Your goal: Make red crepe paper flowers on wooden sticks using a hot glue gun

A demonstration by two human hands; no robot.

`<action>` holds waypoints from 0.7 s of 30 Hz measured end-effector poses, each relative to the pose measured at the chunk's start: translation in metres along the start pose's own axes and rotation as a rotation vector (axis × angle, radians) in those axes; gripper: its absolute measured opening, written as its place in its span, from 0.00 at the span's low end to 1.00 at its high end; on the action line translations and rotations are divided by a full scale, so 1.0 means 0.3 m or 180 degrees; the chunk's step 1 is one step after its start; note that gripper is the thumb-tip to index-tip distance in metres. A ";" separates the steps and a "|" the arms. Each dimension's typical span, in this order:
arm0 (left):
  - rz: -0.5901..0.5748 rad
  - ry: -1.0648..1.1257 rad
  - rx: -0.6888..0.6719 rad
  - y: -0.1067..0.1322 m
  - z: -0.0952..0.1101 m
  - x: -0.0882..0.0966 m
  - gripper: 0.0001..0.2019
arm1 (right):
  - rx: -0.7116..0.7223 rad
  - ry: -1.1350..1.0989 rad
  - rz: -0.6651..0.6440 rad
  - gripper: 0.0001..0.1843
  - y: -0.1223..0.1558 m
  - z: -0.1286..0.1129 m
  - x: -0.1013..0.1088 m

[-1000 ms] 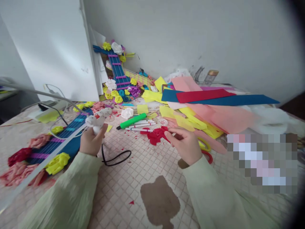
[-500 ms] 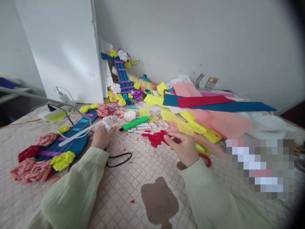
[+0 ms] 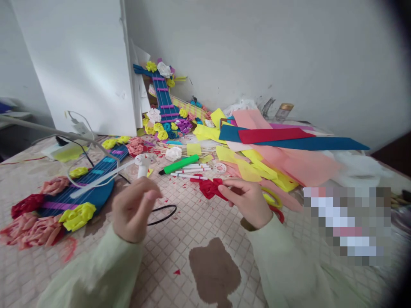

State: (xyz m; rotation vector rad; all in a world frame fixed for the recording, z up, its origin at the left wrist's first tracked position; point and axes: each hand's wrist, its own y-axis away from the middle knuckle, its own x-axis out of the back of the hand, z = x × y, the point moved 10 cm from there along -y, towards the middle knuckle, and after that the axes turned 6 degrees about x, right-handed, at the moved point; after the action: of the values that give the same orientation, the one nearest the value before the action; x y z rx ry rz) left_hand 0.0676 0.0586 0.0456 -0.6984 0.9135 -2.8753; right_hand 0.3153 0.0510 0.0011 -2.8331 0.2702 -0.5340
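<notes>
My right hand pinches a red crepe-paper flower between thumb and fingers, just above the table. My left hand is curled closed, with nothing visible in it. Just beyond its knuckles stands a white glue gun, with a gap between it and the hand. Left of that hand lies a blue paper guitar trimmed with yellow, pink and red paper flowers. A green marker and several thin white pens lie beyond the red flower.
Strips of blue, red, yellow and pink crepe paper pile up at the back right. Scissors with yellow and red handles lie partly under my right wrist. A second flowered guitar leans at the back. A black cord loop lies near my left hand.
My left hand has let go of the glue gun and drawn back toward me. My right hand still holds the red flower, almost in place. The view has shifted slightly.
</notes>
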 end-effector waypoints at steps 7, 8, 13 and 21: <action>-0.1561 0.1814 0.1219 0.101 -0.027 -0.324 0.20 | -0.0119 -0.0420 -0.0854 0.11 0.055 -0.016 -0.126; -0.1631 0.1926 0.1313 0.109 -0.030 -0.337 0.18 | -0.0106 -0.0409 -0.0866 0.11 0.059 -0.015 -0.130; -0.1705 0.1861 0.1614 0.133 -0.047 -0.354 0.09 | -0.0048 -0.0351 -0.0903 0.10 0.064 -0.018 -0.141; -0.1440 0.1618 0.1393 0.125 -0.030 -0.325 0.06 | 0.0086 -0.0254 -0.0723 0.05 0.067 -0.047 -0.133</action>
State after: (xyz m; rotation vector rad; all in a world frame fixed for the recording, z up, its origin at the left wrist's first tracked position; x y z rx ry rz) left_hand 0.1479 0.0496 -0.0213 -0.1380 0.1069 -3.5577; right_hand 0.2706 0.0381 -0.0048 -2.8675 -0.0742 -0.4628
